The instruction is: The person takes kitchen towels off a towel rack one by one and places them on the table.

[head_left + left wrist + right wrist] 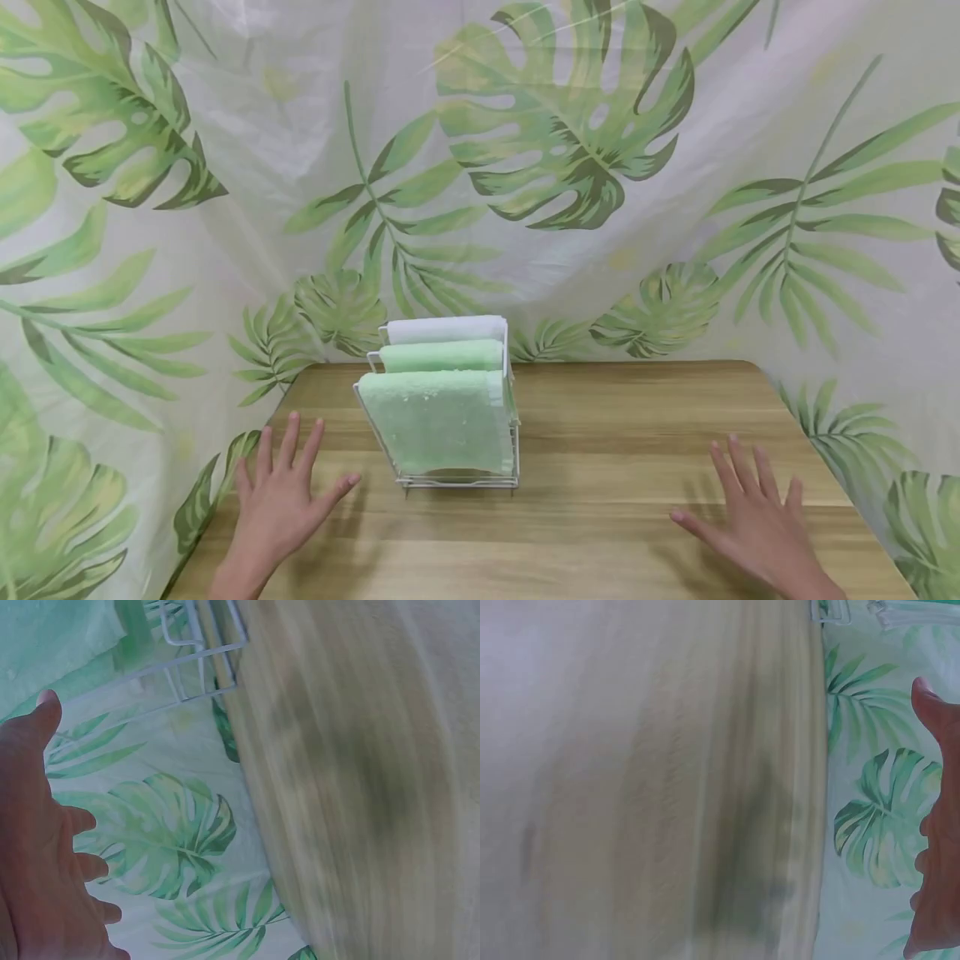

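A white wire rack stands on the wooden table, left of its middle. Over it hang three folded towels: a light green towel in front, another green towel behind it, and a white towel at the back. To the rack's left is my left hand, fingers spread, holding nothing. My right hand, also spread and holding nothing, is far to the right over the table. In the left wrist view the left thumb appears near the rack's wires; the head view shows them apart.
The wooden table has rounded far corners. Behind and beside it hangs a pale cloth printed with green leaves. Both hands cast shadows on the tabletop.
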The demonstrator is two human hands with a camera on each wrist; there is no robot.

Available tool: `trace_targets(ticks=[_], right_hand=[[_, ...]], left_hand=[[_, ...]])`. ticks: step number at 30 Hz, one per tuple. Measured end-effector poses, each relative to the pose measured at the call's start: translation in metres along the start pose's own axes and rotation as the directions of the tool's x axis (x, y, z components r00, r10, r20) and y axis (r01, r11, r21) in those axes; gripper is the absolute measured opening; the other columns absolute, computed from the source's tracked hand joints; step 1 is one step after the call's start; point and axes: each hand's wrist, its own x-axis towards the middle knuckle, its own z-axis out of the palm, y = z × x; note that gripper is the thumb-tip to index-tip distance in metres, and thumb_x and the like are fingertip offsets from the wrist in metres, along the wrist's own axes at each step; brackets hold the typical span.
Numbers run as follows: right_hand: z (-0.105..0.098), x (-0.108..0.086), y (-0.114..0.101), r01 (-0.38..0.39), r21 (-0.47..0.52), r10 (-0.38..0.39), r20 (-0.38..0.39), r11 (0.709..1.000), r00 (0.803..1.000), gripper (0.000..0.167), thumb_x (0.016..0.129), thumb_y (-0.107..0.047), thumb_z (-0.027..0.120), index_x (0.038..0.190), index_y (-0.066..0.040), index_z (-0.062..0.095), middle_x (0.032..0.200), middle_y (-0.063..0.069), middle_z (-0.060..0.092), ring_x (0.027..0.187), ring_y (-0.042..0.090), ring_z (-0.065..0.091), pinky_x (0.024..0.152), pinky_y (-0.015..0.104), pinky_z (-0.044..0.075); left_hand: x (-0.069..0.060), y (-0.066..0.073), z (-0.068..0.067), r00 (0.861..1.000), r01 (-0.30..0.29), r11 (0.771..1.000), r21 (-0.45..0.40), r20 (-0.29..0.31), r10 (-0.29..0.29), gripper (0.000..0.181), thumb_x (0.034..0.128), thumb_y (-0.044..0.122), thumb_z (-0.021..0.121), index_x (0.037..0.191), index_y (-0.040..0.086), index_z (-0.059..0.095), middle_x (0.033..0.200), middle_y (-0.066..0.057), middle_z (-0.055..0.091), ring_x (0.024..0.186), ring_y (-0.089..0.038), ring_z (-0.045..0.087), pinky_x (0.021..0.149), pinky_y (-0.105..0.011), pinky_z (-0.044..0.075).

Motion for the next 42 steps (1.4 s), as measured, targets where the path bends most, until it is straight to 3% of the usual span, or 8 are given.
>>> trace_targets(ticks=[8, 17, 23, 25, 29, 31, 35, 42], right_hand=[[-0.005, 0.017, -0.019, 0.047, 0.085, -0.045, -0.019, 0.995, 0.999, 0.117, 0.094, -0.071, 0.069, 0.173, -0.011, 0.007, 0.181, 0.019, -0.003, 0.165, 0.051, -0.011, 0.113, 0.09, -0.019], [-0.011, 0.032, -0.049, 0.1, 0.171, -0.088, -0.077, 0.98, 0.993, 0.113, 0.092, -0.064, 0.075, 0.173, -0.011, 0.015, 0.181, 0.019, 0.008, 0.167, 0.047, -0.002, 0.116, 0.092, -0.005], [-0.01, 0.042, -0.068, 0.156, 0.22, -0.129, -0.132, 0.963, 0.983, 0.109, 0.093, -0.061, 0.077, 0.171, -0.009, 0.022, 0.179, 0.022, 0.016, 0.166, 0.048, 0.009, 0.123, 0.087, 0.002], [-0.009, 0.045, -0.074, 0.179, 0.235, -0.145, -0.153, 0.955, 0.977, 0.107, 0.092, -0.059, 0.078, 0.17, -0.008, 0.025, 0.178, 0.022, 0.02, 0.165, 0.048, 0.013, 0.126, 0.083, 0.007], [-0.009, 0.052, -0.086, 0.208, 0.257, -0.162, -0.189, 0.944, 0.969, 0.105, 0.091, -0.056, 0.082, 0.169, -0.009, 0.03, 0.178, 0.018, 0.024, 0.163, 0.047, 0.021, 0.125, 0.079, 0.022], [-0.009, 0.055, -0.093, 0.215, 0.274, -0.164, -0.196, 0.937, 0.967, 0.104, 0.09, -0.056, 0.083, 0.168, -0.01, 0.032, 0.178, 0.015, 0.025, 0.162, 0.047, 0.024, 0.123, 0.079, 0.027], [-0.011, 0.06, -0.109, 0.249, 0.317, -0.189, -0.208, 0.915, 0.96, 0.101, 0.091, -0.052, 0.084, 0.169, -0.014, 0.032, 0.177, 0.012, 0.029, 0.161, 0.046, 0.029, 0.119, 0.078, 0.035], [-0.016, 0.067, -0.136, 0.332, 0.362, -0.253, -0.249, 0.871, 0.935, 0.095, 0.092, -0.045, 0.085, 0.168, -0.019, 0.034, 0.175, 0.01, 0.034, 0.16, 0.041, 0.033, 0.12, 0.075, 0.038]], left_hand=[[0.008, 0.007, -0.013, 0.994, -0.044, 0.994, -0.097, -0.106, 0.034, 0.097, 0.0984, 0.064, 0.068, 0.171, 0.014, 0.027, 0.178, -0.024, 0.016, 0.16, -0.06, 0.015, 0.114, -0.092, 0.013], [0.022, 0.022, -0.018, 0.931, -0.205, 0.941, -0.268, -0.35, 0.103, 0.084, 0.0948, 0.034, 0.082, 0.162, 0.004, 0.043, 0.169, -0.03, 0.037, 0.151, -0.062, 0.035, 0.118, -0.081, 0.029], [0.029, 0.033, -0.02, 0.929, -0.188, 0.905, -0.381, -0.369, 0.038, 0.079, 0.0958, 0.023, 0.083, 0.164, 0.012, 0.044, 0.169, -0.021, 0.04, 0.151, -0.055, 0.039, 0.112, -0.078, 0.04], [0.031, 0.037, -0.021, 0.916, -0.198, 0.895, -0.4, -0.4, 0.024, 0.076, 0.0949, 0.02, 0.083, 0.162, 0.014, 0.048, 0.167, -0.017, 0.046, 0.15, -0.052, 0.044, 0.115, -0.069, 0.045], [0.038, 0.045, -0.021, 0.868, -0.268, 0.868, -0.419, -0.496, 0.029, 0.066, 0.0924, 0.011, 0.084, 0.153, 0.012, 0.059, 0.156, -0.016, 0.059, 0.146, -0.037, 0.054, 0.125, -0.025, 0.041], [0.043, 0.049, -0.022, 0.839, -0.32, 0.841, -0.436, -0.543, 0.038, 0.061, 0.0908, 0.005, 0.083, 0.148, 0.008, 0.063, 0.149, -0.019, 0.064, 0.144, -0.023, 0.058, 0.119, -0.009, 0.035], [0.05, 0.056, -0.024, 0.809, -0.401, 0.748, -0.528, -0.588, 0.018, 0.052, 0.0899, -0.008, 0.08, 0.14, 0.0, 0.068, 0.137, -0.025, 0.069, 0.133, 0.0, 0.06, 0.113, -0.01, 0.046], [0.057, 0.069, -0.026, 0.827, -0.415, 0.523, -0.745, -0.548, -0.125, 0.035, 0.0948, -0.017, 0.069, 0.129, -0.007, 0.071, 0.122, -0.006, 0.076, 0.116, -0.007, 0.072, 0.098, -0.015, 0.06]])
